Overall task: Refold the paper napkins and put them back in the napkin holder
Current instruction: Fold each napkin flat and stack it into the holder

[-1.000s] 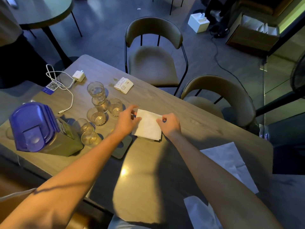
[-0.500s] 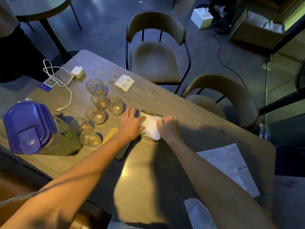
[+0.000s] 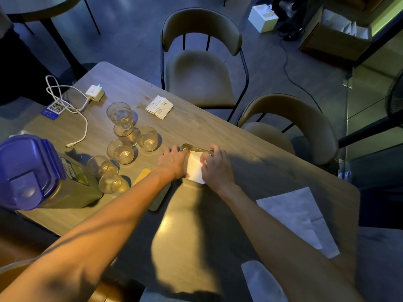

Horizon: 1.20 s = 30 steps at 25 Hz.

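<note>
Pressing the folded napkin (image 3: 194, 170) into the metal napkin holder (image 3: 196, 146), I judge it light, limp and easily creased, best taken by its folded edges. My left hand (image 3: 172, 160) lies flat at its 9 o'clock edge, my right hand (image 3: 214, 168) pinches the 3 o'clock edge; unfolded napkins (image 3: 292, 212) lie at 4 o'clock

A white folded napkin (image 3: 194, 168) is lying in the napkin holder (image 3: 194, 146), a shallow metal tray with rounded corners, just right of the frame's centre. One unfolded napkin (image 3: 298, 216) is lying open and creased at the lower right. Another (image 3: 259, 280) is showing near the bottom edge.
</note>
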Motion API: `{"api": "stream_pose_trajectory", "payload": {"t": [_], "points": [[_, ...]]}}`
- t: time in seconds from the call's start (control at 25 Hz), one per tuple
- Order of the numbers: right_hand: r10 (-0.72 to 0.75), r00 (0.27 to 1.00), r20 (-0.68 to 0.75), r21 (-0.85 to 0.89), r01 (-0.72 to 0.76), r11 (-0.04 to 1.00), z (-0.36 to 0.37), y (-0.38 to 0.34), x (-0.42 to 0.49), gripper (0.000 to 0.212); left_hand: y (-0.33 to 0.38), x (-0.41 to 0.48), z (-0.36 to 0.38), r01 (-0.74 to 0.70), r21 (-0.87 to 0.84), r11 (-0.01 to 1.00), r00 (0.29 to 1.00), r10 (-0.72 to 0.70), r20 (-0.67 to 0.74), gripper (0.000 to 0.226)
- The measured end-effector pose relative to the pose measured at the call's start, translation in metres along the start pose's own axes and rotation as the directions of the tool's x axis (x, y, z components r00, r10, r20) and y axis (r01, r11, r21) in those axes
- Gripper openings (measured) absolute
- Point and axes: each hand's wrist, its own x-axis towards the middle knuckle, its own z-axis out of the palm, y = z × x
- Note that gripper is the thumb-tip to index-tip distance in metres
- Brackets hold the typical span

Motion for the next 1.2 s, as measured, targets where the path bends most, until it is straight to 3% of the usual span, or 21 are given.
{"api": "stream_pose_trajectory", "payload": {"t": [0.12, 0.24, 0.4, 0.64, 0.84, 0.96, 1.2], "points": [[0.095, 0.984, 0.149, -0.108, -0.08, 0.991, 0.002, -0.001, 0.0, 0.034, 0.002, 0.0, -0.001, 0.002, -0.012, 1.0, 1.0, -0.002, 0.019, 0.089], [0.185, 0.961, 0.206, -0.195, -0.145, 0.97, 0.004, -0.002, 0.004, 0.049, -0.001, 0.002, -0.003, 0.02, -0.059, 0.998, 1.0, -0.018, 0.019, 0.074], [0.249, 0.93, 0.27, -0.189, -0.203, 0.961, 0.002, -0.003, 0.01, 0.06, -0.006, 0.002, -0.006, 0.019, -0.061, 0.998, 0.999, -0.02, -0.028, 0.054], [0.294, 0.877, 0.38, -0.18, -0.242, 0.953, 0.0, -0.007, 0.015, 0.069, 0.005, -0.003, -0.006, 0.036, 0.075, 0.997, 0.998, -0.032, -0.049, 0.056], [0.283, 0.879, 0.384, -0.147, -0.244, 0.959, -0.001, -0.003, 0.012, 0.061, 0.01, -0.004, -0.003, 0.053, 0.038, 0.998, 0.999, -0.053, 0.003, 0.066], [0.244, 0.908, 0.342, -0.065, -0.237, 0.969, -0.008, 0.0, 0.004, 0.052, 0.01, -0.006, -0.009, 0.041, 0.024, 0.999, 0.999, -0.041, 0.005, 0.061], [0.193, 0.962, 0.192, 0.224, -0.234, 0.946, -0.039, 0.02, -0.02, 0.063, 0.034, -0.016, -0.038, -0.123, -0.061, 0.99, 0.965, 0.106, -0.239, 0.048]]}}
